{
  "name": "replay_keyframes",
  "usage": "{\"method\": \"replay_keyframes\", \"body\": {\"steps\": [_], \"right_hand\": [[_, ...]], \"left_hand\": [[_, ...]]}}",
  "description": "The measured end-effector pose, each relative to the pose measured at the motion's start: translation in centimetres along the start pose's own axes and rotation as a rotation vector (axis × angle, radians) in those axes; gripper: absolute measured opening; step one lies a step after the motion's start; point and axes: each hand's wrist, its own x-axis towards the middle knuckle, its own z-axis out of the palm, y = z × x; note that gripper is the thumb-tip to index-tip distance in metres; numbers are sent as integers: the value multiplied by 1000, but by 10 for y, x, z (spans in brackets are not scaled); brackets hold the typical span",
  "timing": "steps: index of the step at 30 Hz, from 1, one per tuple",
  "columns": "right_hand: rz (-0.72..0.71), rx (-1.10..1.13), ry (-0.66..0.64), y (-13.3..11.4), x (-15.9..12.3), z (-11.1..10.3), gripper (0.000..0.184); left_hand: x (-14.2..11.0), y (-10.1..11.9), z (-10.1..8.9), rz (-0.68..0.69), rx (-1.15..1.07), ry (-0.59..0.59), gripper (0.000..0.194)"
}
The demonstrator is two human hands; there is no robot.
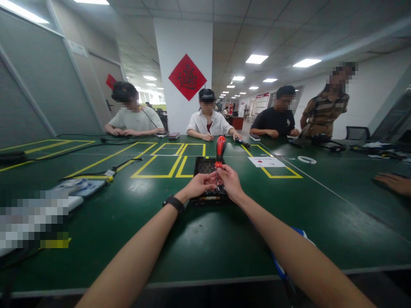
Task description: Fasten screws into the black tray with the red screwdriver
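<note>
One red-and-black screwdriver (220, 149) stands nearly upright at 12 o'clock from me in the head view, handle on top, above an open black case (204, 165) on the green bench (128, 231). The fingers of my right hand (231, 183) are pinched narrow just under its handle. My left hand (199, 185) comes in from about 7 o'clock, fingers drawn close beside the shaft; I cannot tell whether they grip it, or where the tip lies behind them.

My main worry is the thick handle sitting above so small a pinch: it could tip towards any hour and lever the tip sideways. If the shaft slips, the tip could scratch the case, scatter the small dark parts (220, 188) inside it, or jab my left fingers, which are right beside it. The bench looks smooth, so a sideways push might slide the case towards 12 o'clock, unless my left hand is bracing it, which I cannot make out. A loose part could roll towards the white paper (266, 162) at 2 o'clock.
</note>
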Motion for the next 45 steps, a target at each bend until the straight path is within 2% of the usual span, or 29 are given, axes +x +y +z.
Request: {"method": "replay_keyframes", "body": {"steps": [7, 13, 18, 27, 32, 38, 45], "right_hand": [[2, -8, -12, 2, 1, -4, 30], [-35, -21, 51, 7, 3, -4, 26], [-25, -41, 43, 7, 2, -2, 27], [14, -16, 3, 2, -1, -3, 33], [45, -13, -27, 6, 0, -5, 36], [0, -21, 43, 8, 3, -5, 27], [-10, -15, 17, 7, 2, -4, 30]], "left_hand": [[2, -2, -4, 1, -4, -45, 24], [2, -6, -3, -37, 24, 49, 27], [1, -5, -1, -57, 75, 104, 28], [-1, 5, -2, -13, 8, -33, 24], [0, 3, -3, -14, -35, -91, 25], [1, -2, -1, -26, -32, 43, 28], [1, -2, 0, -6, 38, 37, 30]]}}
